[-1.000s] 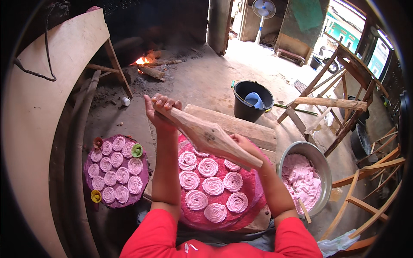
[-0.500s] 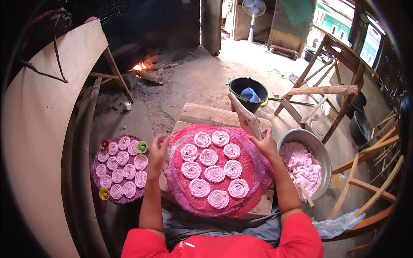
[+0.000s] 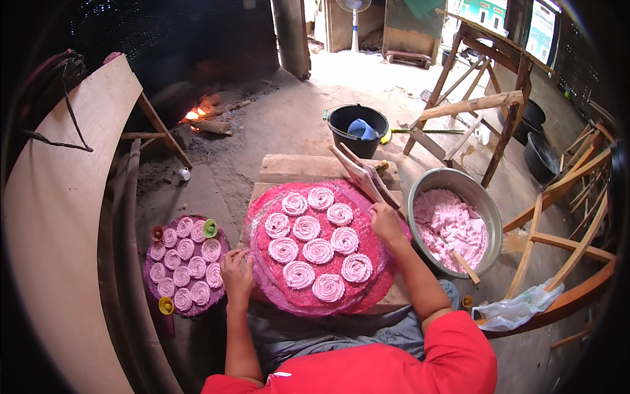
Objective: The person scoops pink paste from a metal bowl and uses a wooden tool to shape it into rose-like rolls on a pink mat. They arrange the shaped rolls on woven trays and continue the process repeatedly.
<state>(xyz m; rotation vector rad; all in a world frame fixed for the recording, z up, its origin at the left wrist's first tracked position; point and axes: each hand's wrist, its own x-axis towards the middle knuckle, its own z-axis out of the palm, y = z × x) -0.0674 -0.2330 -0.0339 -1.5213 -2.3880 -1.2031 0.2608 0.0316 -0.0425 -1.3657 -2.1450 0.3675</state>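
I find the right fingers [image 3: 378, 211] at the near end of the board [image 3: 358, 175]; grip, I cannot tell. The left fingers [image 3: 233, 261], half curled, contents unclear, rest beside the sheet [image 3: 277, 293]. Rosettes [image 3: 318, 251] lie between; a board slip could smear them.
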